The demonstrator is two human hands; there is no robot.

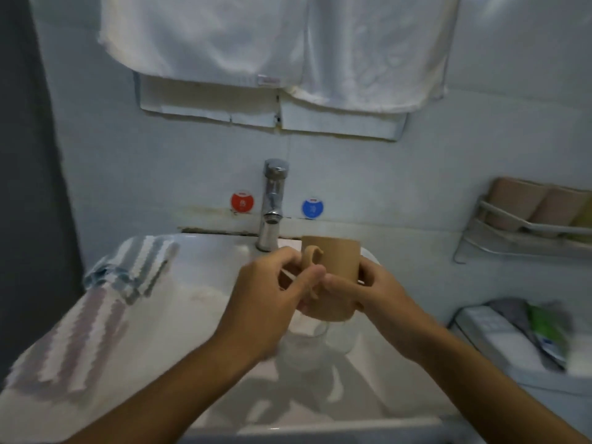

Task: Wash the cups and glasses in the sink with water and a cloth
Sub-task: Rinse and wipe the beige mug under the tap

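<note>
Cup (339,261): tan, upright, held over the sink (198,251) below the tap (272,203). Left hand (272,293) pinches the handle, right hand (362,293) curls under the base. No water visible, cloth (105,302) untouched on the rim. Glasses (307,344) wait in the basin (blurry). Probably early; most washing left.

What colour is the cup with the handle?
Light brown, like tan; the cup shows best in the head view.

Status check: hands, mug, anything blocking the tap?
Both hands, left and right, grip the tan mug over the sink. Glasses wait below. Tap unobstructed, no water visible.
</note>
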